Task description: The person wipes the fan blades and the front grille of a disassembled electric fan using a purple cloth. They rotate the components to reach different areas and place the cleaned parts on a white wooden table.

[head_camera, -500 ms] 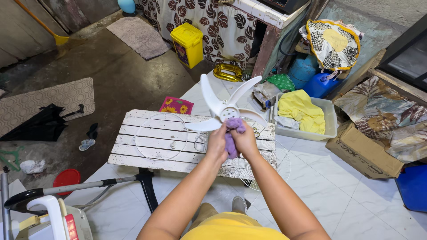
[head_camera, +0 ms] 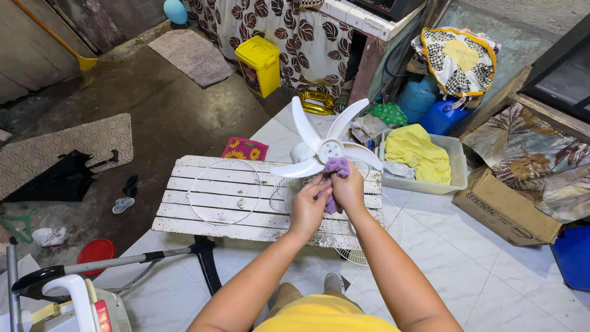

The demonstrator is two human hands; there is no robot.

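- Since the earlier frame both hands and the white fan blade (head_camera: pixel 326 149) have shifted a little to the right and up, and the purple cloth (head_camera: pixel 335 174) now sits higher against the blade's hub.
- Nearest, a yellow shirt and two bare forearms reach forward over the white tiled floor (head_camera: pixel 491 270).
- The left hand (head_camera: pixel 307 208) is curled, its fingers closed on the lower edge of the fan blade and touching the cloth.
- The right hand (head_camera: pixel 348 189) is closed around the purple cloth, pressing it against the blade just below the hub.
- The fan blade is held up in the air above the white slatted wooden bench (head_camera: pixel 209 212), blades spread upward and sideways.
- On the bench lies a wire ring (head_camera: pixel 224 191); a wire fan grille (head_camera: pixel 369 230) lies at its right end, under the hands.
- To the lower left lie a black-handled metal tube (head_camera: pixel 104 263) and part of a white appliance (head_camera: pixel 74 304).
- Right of the bench stands a plastic tub (head_camera: pixel 456 169) with a yellow cloth (head_camera: pixel 418 152), and beside it a cardboard box (head_camera: pixel 504 212).
- Farther off stand a yellow bin (head_camera: pixel 259 63), a blue jug (head_camera: pixel 444 117), and a black umbrella (head_camera: pixel 52 178) on the dark floor.
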